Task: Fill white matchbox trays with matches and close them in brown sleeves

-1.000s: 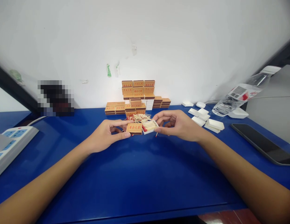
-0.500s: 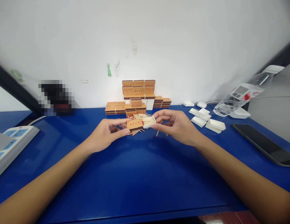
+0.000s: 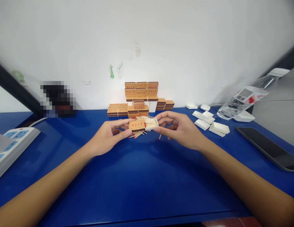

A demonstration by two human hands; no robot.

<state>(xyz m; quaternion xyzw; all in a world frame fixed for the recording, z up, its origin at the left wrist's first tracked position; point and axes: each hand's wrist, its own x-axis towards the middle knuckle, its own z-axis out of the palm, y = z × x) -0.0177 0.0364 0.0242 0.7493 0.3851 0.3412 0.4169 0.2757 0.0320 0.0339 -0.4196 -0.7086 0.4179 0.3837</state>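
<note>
Fingers (image 3: 124, 134) of the left hand (image 3: 109, 135) are pinching the sleeve (image 3: 136, 125), and the right hand (image 3: 180, 127) is pinching the tray of matches (image 3: 152, 123), sitting partway inside it between both sets of fingertips. Loose matches (image 3: 137, 135) are lying just beneath the fingers, and empty trays (image 3: 209, 121) are lying unfilled to their right.

The sleeve (image 3: 137, 125) in my left hand (image 3: 109, 135) is tan card printed with red characters. The drawer (image 3: 153, 123) my right hand (image 3: 180, 129) pinches is white, and its matches are pale wood with red heads. The loose matches (image 3: 137, 135) beneath show the same pale sticks and red tips. The worktop (image 3: 147, 176) is deep blue. At its back edge the stacked boxes (image 3: 141, 90) are tan with red print. Towards the right edge lie white empty trays (image 3: 209, 121) and a black phone (image 3: 267, 146). At the left edge is a white power strip (image 3: 11, 142) with blue sockets.
</note>
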